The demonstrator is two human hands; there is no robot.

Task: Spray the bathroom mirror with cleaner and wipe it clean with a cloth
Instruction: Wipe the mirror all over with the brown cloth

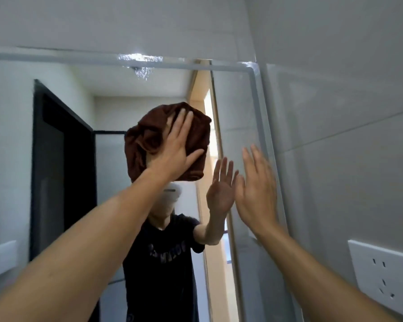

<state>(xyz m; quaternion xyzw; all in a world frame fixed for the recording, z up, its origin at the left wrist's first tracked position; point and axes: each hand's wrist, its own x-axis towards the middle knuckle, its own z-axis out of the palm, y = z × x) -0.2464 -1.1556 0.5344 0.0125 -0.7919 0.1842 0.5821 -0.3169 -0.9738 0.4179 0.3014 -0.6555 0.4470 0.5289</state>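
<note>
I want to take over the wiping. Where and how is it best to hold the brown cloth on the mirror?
Probably not a pinch. The cloth lies bunched flat against the mirror, so come at it straight from the front and press an open palm on its middle, as the left hand does. The right hand is open beside it, near the frame.

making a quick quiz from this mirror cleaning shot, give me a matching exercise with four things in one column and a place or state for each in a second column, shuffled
Things:
1. cloth
2. right hand
3. wall socket
4. spray droplets

Places or states:
A. on the tiled wall at lower right
B. open and empty, near the mirror's right edge
C. along the mirror's top frame
D. brown and bunched, pressed to the glass by the left hand

Pairs: 1-D, 2-B, 3-A, 4-C
</note>
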